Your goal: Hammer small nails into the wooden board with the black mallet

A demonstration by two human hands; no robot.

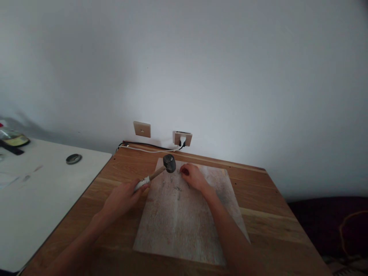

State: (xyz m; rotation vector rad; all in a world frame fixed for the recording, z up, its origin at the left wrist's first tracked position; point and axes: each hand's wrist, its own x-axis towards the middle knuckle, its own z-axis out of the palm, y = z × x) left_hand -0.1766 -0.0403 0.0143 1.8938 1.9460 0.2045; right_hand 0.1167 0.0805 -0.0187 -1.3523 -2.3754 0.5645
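Clasped in left grip [124,196]: one mallet [168,164], above one board [186,224]. In curled right grip [194,176]: contents indiscernible. One bottle [10,135], label [17,140] illegible.

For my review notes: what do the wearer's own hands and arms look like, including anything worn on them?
Both the left hand and the right hand are ungloved. The forearms are bare as far as they show, with no sleeve, watch or bracelet visible. The picture is too dim and soft to rule out a thin ring.
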